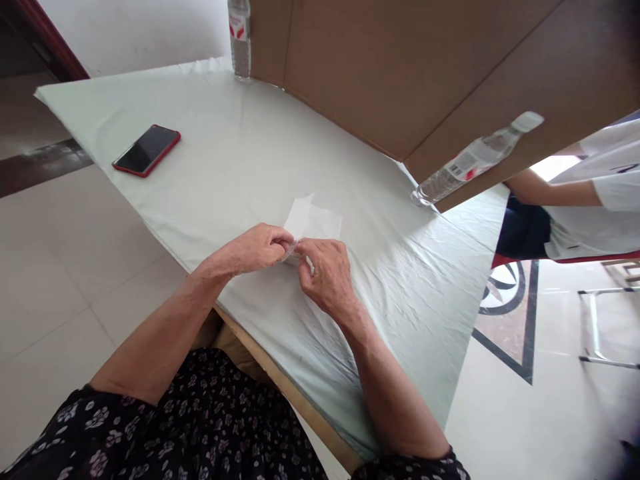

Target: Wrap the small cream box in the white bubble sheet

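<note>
A thin white sheet (320, 220), perhaps tissue or plastic film, rests on the cloth-covered table, its far edge uneven and one corner sticking up. My left hand (260, 247) pinches the near edge between thumb and curled fingers. From the other side, my right hand (327, 270) grips the same edge with bent fingers, close to the left fingertips. The bit between my fingers looks crumpled and partly see-through. The fingers hide much of that near edge.
A red-edged phone (147, 151) lies at the left. Brown cardboard panels (360, 67) stand at the back, with water bottles (241, 47) at their ends; the right bottle (470, 163) leans in view. Another person's arm (555, 190) shows beyond the panel.
</note>
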Tool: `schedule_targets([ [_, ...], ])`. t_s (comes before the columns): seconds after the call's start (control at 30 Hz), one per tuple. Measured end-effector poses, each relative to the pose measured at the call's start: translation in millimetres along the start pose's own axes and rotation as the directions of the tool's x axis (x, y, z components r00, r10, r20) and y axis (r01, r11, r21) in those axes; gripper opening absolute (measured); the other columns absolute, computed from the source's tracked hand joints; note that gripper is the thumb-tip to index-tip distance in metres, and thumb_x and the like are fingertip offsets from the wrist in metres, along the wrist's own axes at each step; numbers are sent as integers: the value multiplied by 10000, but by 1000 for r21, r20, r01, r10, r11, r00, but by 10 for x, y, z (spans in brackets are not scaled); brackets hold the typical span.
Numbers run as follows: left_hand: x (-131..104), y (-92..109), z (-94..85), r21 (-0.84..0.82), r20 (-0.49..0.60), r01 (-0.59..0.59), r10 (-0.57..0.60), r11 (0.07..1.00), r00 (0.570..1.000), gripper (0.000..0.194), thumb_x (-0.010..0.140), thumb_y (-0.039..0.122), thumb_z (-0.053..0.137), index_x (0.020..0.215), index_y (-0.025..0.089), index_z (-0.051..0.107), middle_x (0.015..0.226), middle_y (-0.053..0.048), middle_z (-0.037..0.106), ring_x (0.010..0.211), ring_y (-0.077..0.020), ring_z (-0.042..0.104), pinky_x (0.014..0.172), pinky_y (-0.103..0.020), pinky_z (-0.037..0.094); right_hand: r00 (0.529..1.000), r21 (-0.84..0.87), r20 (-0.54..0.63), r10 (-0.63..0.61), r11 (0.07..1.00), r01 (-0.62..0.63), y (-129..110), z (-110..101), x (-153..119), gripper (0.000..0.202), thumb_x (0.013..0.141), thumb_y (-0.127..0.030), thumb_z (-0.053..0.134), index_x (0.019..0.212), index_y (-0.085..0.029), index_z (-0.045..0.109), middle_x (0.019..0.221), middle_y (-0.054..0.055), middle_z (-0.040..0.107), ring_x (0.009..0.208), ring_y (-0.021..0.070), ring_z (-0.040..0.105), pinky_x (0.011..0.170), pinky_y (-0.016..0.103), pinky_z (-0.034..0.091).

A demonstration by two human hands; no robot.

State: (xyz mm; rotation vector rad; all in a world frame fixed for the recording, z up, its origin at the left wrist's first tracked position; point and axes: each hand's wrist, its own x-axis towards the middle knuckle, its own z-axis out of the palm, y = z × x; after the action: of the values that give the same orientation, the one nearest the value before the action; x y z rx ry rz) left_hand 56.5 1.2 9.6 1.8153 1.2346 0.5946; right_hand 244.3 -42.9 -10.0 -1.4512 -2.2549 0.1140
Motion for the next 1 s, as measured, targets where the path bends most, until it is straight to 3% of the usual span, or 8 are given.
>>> schedule_targets([
  [0.1, 13, -8, 62, 148, 52, -123, 116, 981, 992, 257, 806, 189, 509, 918, 195, 740, 810, -33, 659, 766, -188, 613, 731, -321, 513, 1000, 58, -5, 12, 998, -11, 21, -2, 3, 258, 829, -68, 500, 967, -225, 651, 1018, 29, 785, 990, 206, 697, 930, 355, 388],
  [0.23, 22, -57, 196, 352, -71, -204, 243, 914, 967, 205, 849, 193, 553, 974, 168, 713, 1040, -98, 640, 967, -230, 631, 867, -352, 514, 995, 156, -92, 42, 987, -28, 104, -57, 31, 155, 906, -184, 539, 950, -236, 679, 1094, 52, 782, 1093, 232, 691, 974, 395, 426],
  [0.37, 10, -103, 253, 402, -63, -237, 284, 885, 957, 235, 848, 131, 542, 1034, 150, 684, 1124, -108, 624, 897, -195, 619, 815, -318, 513, 951, 204, -207, 229, 961, -187, 292, -245, -15, 162, 902, -289, 566, 978, -219, 691, 1105, 97, 757, 1028, 255, 690, 944, 437, 476],
  [0.53, -43, -52, 316, 449, -70, -204, 262, 870, 963, 181, 857, 164, 540, 983, 145, 670, 1098, -113, 601, 857, -187, 597, 775, -308, 513, 854, 236, 39, 519, 825, -513, 544, -387, -280, 441, 852, -530, 634, 1128, -187, 666, 1023, 111, 751, 753, 221, 675, 761, 410, 526],
  [0.63, -71, 6, 361, 470, -84, -181, 248, 864, 965, 162, 865, 185, 543, 963, 151, 668, 1075, -113, 586, 853, -190, 590, 769, -307, 514, 782, 250, 197, 591, 741, -623, 610, -315, -381, 634, 844, -622, 618, 1278, -160, 602, 1006, 109, 746, 731, 217, 686, 750, 400, 537],
  [0.73, -69, 40, 360, 496, -65, -167, 228, 852, 971, 173, 873, 205, 553, 978, 150, 679, 1057, -116, 576, 883, -208, 588, 776, -319, 515, 738, 290, 251, 627, 678, -675, 604, -179, -328, 760, 844, -634, 610, 1401, -128, 509, 1050, 124, 726, 741, 216, 700, 701, 369, 549],
  [0.9, -43, 51, 321, 532, -22, -165, 208, 831, 978, 206, 883, 221, 560, 1021, 163, 702, 1039, -105, 572, 905, -213, 582, 742, -309, 499, 767, 401, 240, 595, 659, -637, 536, 37, -103, 788, 808, -562, 667, 1446, -147, 462, 962, 102, 731, 646, 214, 665, 642, 375, 558],
  [1.0, -44, 68, 325, 555, -15, -152, 193, 818, 981, 226, 892, 210, 552, 1043, 158, 713, 1048, -105, 572, 913, -213, 582, 719, -300, 488, 813, 429, 128, 568, 707, -562, 504, 134, -33, 766, 773, -469, 684, 1437, -154, 468, 1081, 127, 729, 806, 256, 686, 754, 408, 567],
])
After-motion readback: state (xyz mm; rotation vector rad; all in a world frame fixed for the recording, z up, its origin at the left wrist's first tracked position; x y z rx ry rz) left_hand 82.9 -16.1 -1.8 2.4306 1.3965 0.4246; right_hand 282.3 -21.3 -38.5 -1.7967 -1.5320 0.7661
